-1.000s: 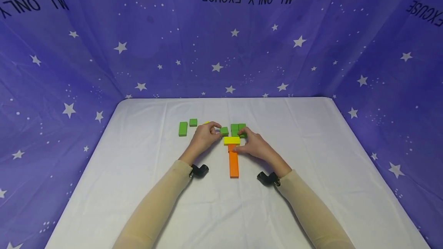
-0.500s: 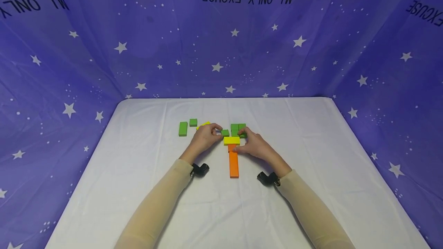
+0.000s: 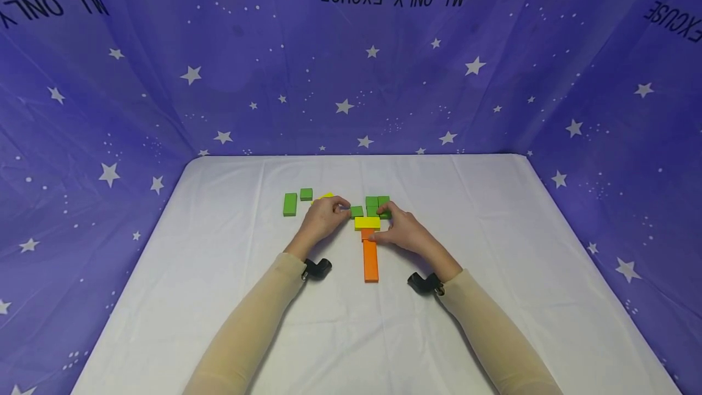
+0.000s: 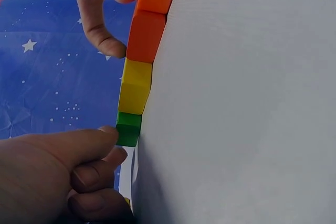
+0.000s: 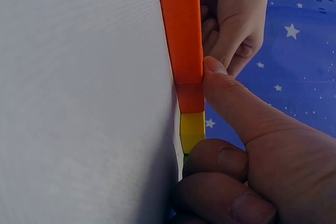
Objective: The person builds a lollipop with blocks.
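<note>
My left hand (image 3: 325,217) reaches a small green block (image 3: 356,211), thumb and index finger at its left end. In the left wrist view, the thumb tip overlaps this green block (image 4: 127,129), beside a yellow block (image 4: 135,86). My right hand (image 3: 406,230) spans the arrangement, its thumb on the orange blocks and its index fingertip at a cluster of green blocks (image 3: 373,202). Just in front of the green pieces lies a yellow block (image 3: 367,223), crosswise. A short orange block (image 3: 366,234) and a long orange block (image 3: 371,264) run from it towards me.
Left of the arrangement lie a longer green block (image 3: 290,205) and a small green block (image 3: 306,194). Behind the left hand, a yellow piece (image 3: 329,195) is partly hidden. A white cloth covers the table (image 3: 466,200); a blue star-printed curtain (image 3: 351,78) surrounds it.
The left hand has moved the small green block slightly nearer and rightward, against the yellow block; its fingertips have since drawn back a little left. The right hand has stayed put.
</note>
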### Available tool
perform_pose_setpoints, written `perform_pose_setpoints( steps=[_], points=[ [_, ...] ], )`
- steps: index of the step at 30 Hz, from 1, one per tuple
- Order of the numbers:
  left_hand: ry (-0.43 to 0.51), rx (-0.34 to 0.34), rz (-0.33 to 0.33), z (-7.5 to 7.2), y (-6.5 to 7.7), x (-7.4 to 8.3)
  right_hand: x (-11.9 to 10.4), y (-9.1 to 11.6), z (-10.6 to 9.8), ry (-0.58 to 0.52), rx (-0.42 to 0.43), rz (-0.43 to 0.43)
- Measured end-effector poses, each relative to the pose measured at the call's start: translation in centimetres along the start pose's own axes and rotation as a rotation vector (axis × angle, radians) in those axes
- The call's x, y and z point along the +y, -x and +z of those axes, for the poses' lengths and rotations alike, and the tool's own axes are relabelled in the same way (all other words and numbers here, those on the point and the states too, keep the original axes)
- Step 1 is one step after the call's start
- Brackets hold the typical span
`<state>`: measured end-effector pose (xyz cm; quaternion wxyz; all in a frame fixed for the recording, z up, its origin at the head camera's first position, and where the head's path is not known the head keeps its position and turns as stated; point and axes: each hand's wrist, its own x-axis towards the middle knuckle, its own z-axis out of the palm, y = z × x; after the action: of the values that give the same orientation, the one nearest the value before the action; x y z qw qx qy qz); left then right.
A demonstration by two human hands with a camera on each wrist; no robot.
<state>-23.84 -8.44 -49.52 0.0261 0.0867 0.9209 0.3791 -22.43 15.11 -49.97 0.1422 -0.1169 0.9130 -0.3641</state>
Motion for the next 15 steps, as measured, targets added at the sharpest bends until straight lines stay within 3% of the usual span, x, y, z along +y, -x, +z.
perform_pose_setpoints(
  steps=[15],
  points=[
    [-0.048,-0.012,0.009,0.19,-0.02,0.29,0.0,-0.03,-0.03,-0.003,-0.002,0.005]
  ],
)
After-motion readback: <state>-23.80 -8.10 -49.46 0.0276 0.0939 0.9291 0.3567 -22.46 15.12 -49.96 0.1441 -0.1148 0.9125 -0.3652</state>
